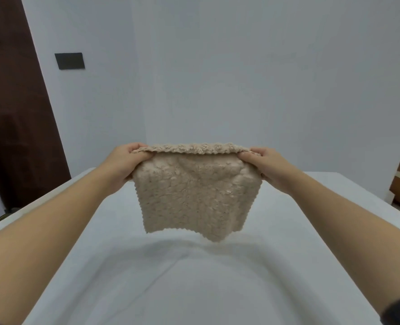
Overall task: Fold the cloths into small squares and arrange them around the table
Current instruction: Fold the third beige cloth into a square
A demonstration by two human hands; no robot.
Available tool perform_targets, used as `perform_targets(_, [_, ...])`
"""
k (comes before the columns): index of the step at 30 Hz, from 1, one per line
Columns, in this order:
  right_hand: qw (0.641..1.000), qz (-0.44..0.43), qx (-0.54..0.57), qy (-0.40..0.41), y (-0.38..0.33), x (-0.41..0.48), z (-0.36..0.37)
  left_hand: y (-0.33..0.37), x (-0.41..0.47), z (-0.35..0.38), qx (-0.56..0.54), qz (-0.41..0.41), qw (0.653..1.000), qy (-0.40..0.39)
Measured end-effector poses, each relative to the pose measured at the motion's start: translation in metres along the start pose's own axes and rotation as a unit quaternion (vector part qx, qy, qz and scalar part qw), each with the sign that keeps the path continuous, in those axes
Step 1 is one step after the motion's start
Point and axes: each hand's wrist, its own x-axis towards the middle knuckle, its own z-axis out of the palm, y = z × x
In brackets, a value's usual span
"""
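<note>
Beige fleecy cloth (pixel 196 195) held mid-air above white counter (pixel 194 282), lower edge hanging clear. Top corners pinched, one in left grip (pixel 124 164), one in right grip (pixel 268 168). Best: keep corners level, pull taut, lower flat, match edges before creasing next fold.

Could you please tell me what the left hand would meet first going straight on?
The left hand pinches the beige cloth; beyond that the way looks free to the pale wall, though depth is unclear.
</note>
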Motion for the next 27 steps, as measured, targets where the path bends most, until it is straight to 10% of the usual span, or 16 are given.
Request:
perform_targets(7, [0.995, 0.071, 0.061, -0.024, -0.008, -0.017, -0.014, 0.012, -0.008, 0.005, -0.063, -0.023, 0.997, -0.028])
perform_targets(14, [0.963, 0.237, -0.123, -0.028, 0.074, -0.011, 0.006, -0.067, -0.001, 0.038, 0.188, -0.176, 0.965, -0.051])
perform_targets(27, [0.855, 0.126, -0.495, 0.090, 0.174, 0.037, 0.054, -0.172, 0.038, 0.088, 0.557, -0.050, 0.826, 0.069])
